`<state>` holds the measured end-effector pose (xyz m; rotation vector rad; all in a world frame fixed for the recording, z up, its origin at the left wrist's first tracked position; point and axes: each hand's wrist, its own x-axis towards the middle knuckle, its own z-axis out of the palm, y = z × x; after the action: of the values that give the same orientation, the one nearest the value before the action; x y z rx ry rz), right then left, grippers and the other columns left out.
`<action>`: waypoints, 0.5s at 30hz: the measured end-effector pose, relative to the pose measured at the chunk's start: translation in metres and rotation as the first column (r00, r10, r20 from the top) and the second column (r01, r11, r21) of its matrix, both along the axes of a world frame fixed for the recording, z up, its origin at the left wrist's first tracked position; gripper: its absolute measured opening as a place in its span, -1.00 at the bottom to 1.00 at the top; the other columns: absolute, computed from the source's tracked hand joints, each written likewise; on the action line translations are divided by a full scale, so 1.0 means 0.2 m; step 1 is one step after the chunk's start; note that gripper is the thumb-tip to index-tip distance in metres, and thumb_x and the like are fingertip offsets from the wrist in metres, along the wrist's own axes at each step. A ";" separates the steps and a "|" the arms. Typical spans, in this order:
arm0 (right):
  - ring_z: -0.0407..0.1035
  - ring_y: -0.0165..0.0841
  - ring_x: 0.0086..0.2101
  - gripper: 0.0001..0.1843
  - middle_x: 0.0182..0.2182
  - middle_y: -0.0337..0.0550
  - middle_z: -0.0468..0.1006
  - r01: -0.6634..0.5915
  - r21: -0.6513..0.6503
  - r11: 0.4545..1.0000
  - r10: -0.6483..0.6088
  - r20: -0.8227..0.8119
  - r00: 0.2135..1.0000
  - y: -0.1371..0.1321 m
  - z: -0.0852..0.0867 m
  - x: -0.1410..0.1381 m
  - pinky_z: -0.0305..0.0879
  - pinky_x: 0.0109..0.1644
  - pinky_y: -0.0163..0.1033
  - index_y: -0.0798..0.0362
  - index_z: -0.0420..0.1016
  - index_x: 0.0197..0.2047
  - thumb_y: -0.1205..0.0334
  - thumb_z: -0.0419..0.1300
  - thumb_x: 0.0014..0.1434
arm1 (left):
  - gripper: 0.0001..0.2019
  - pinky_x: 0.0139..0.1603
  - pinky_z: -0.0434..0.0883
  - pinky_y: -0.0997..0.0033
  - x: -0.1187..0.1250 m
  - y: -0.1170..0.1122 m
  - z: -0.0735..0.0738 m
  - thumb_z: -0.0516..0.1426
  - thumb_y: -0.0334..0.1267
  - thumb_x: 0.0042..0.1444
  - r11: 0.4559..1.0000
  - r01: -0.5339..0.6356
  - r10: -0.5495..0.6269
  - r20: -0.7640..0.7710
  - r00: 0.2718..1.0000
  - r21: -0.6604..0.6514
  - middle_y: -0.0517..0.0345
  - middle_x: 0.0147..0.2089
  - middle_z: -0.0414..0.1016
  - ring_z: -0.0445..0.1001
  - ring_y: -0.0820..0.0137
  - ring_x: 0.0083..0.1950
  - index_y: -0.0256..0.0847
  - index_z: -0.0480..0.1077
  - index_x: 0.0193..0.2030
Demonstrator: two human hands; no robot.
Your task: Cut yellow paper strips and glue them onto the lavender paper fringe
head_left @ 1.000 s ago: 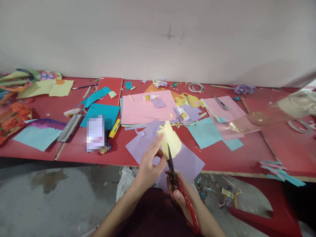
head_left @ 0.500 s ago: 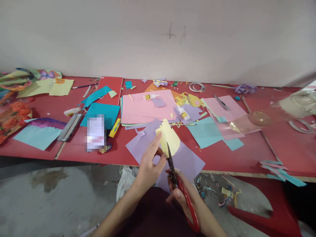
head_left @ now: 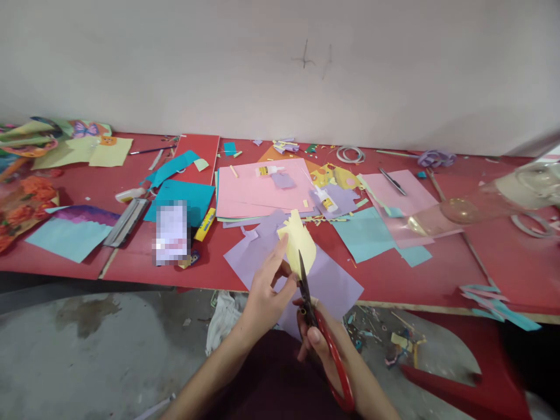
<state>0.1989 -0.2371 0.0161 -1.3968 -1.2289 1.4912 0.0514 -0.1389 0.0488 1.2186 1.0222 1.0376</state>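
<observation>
My left hand (head_left: 265, 294) pinches a pale yellow paper piece (head_left: 298, 240) by its lower left edge and holds it up over the table's front edge. My right hand (head_left: 326, 350) grips red-handled scissors (head_left: 321, 338); their dark blades point up into the bottom of the yellow piece. Under both hands lies a lilac paper sheet (head_left: 328, 280) that hangs over the edge of the red table (head_left: 131, 262).
Pink sheets (head_left: 258, 192), teal paper (head_left: 367, 233), small glue bottles (head_left: 324, 201), a yellow glue stick (head_left: 204, 224), a metal ruler (head_left: 125, 221) and scraps cover the table. Coloured craft pieces (head_left: 26, 198) lie far left. A glass item (head_left: 481, 204) sits right. Scraps litter the floor (head_left: 394, 341).
The yellow piece has turned slightly and looks narrower. The scissors have crept a little higher into it. Both hands stay in about the same place.
</observation>
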 end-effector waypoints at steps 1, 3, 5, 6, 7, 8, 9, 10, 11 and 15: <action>0.38 -0.44 -0.52 -0.43 -0.26 -0.13 0.48 0.001 -0.006 1.000 -0.001 -0.014 1.000 0.00 0.00 0.00 0.44 -0.45 -0.31 -0.03 0.31 0.26 -0.23 0.04 0.38 | -0.42 -0.09 0.44 0.40 0.00 0.00 0.00 0.12 -0.36 0.24 1.000 0.005 -0.004 0.019 1.000 -0.007 0.22 -0.29 0.33 0.36 0.46 -0.29 -0.12 0.25 0.42; 0.36 -0.46 -0.54 -0.43 -0.28 -0.16 0.46 0.003 -0.016 1.000 -0.004 -0.020 1.000 0.00 0.02 0.00 0.43 -0.47 -0.32 -0.02 0.32 0.25 -0.23 0.05 0.37 | -0.41 -0.12 0.44 0.42 0.00 0.00 0.00 0.13 -0.36 0.24 1.000 0.014 -0.013 0.053 0.999 -0.020 0.23 -0.30 0.31 0.35 0.47 -0.29 -0.12 0.25 0.42; 0.35 -0.46 -0.55 -0.41 -0.28 -0.16 0.45 -0.011 -0.034 0.999 0.011 -0.019 1.000 0.01 0.03 0.00 0.44 -0.47 -0.31 -0.02 0.33 0.24 -0.24 0.06 0.36 | -0.40 -0.13 0.44 0.43 0.00 0.00 0.00 0.13 -0.36 0.24 0.999 0.015 -0.012 0.077 0.997 -0.033 0.24 -0.30 0.30 0.35 0.48 -0.29 -0.10 0.24 0.43; 0.35 -0.47 -0.55 -0.41 -0.28 -0.16 0.45 -0.015 -0.034 0.999 0.014 -0.017 1.000 0.01 0.03 0.00 0.44 -0.49 -0.31 -0.01 0.34 0.24 -0.25 0.06 0.36 | -0.40 -0.13 0.44 0.43 0.00 0.00 0.01 0.13 -0.36 0.24 0.999 0.014 -0.010 0.085 0.996 -0.040 0.24 -0.30 0.29 0.35 0.48 -0.29 -0.10 0.24 0.43; 0.34 -0.47 -0.56 -0.40 -0.28 -0.15 0.45 -0.011 -0.027 1.000 0.011 -0.014 1.000 0.01 0.03 0.00 0.43 -0.50 -0.32 -0.01 0.35 0.23 -0.26 0.07 0.35 | -0.40 -0.13 0.44 0.43 0.00 0.00 0.01 0.14 -0.36 0.23 0.999 0.013 -0.009 0.092 0.996 -0.044 0.24 -0.30 0.29 0.35 0.49 -0.29 -0.10 0.24 0.43; 0.33 -0.48 -0.57 -0.40 -0.27 -0.15 0.45 -0.006 -0.022 1.000 0.006 -0.016 1.000 0.01 0.03 -0.01 0.43 -0.52 -0.32 -0.01 0.36 0.22 -0.27 0.07 0.34 | -0.40 -0.13 0.44 0.43 0.00 0.00 0.01 0.14 -0.35 0.23 0.999 0.011 -0.007 0.097 0.995 -0.046 0.24 -0.31 0.29 0.34 0.49 -0.29 -0.10 0.25 0.42; 0.33 -0.49 -0.58 -0.40 -0.28 -0.15 0.46 0.003 -0.017 1.000 -0.003 -0.020 1.000 0.01 0.02 -0.01 0.41 -0.54 -0.33 -0.01 0.36 0.22 -0.27 0.08 0.34 | -0.40 -0.13 0.44 0.43 0.00 0.00 0.01 0.15 -0.35 0.22 0.999 0.008 -0.003 0.099 0.995 -0.047 0.24 -0.31 0.29 0.34 0.49 -0.29 -0.10 0.25 0.42; 0.33 -0.49 -0.59 -0.41 -0.28 -0.15 0.46 0.011 -0.015 1.000 -0.011 -0.024 1.000 0.01 0.02 -0.01 0.40 -0.55 -0.34 -0.01 0.37 0.21 -0.27 0.08 0.34 | -0.39 -0.13 0.44 0.43 0.00 0.00 0.01 0.15 -0.35 0.22 0.999 0.004 0.001 0.097 0.995 -0.049 0.24 -0.31 0.29 0.34 0.48 -0.29 -0.10 0.26 0.42; 0.33 -0.50 -0.60 -0.42 -0.30 -0.17 0.46 0.012 -0.017 1.000 -0.013 -0.028 1.000 0.01 0.02 -0.01 0.39 -0.56 -0.35 -0.01 0.37 0.21 -0.26 0.08 0.34 | -0.39 -0.12 0.44 0.43 0.00 0.00 0.01 0.16 -0.35 0.21 0.999 -0.001 0.006 0.094 0.996 -0.050 0.24 -0.31 0.30 0.34 0.48 -0.29 -0.10 0.26 0.42; 0.33 -0.52 -0.65 -0.42 -0.36 -0.22 0.44 0.003 -0.024 1.000 -0.003 -0.017 1.000 0.02 0.03 -0.01 0.37 -0.60 -0.38 0.00 0.39 0.16 -0.27 0.09 0.33 | -0.37 -0.10 0.45 0.41 0.00 0.00 0.01 0.16 -0.35 0.20 0.999 -0.005 0.008 0.077 0.997 -0.047 0.22 -0.29 0.32 0.33 0.48 -0.29 -0.10 0.24 0.43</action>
<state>0.1959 -0.2334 0.0213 -1.3981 -1.2016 1.5171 0.0522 -0.1398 0.0513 1.1298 0.9862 1.0520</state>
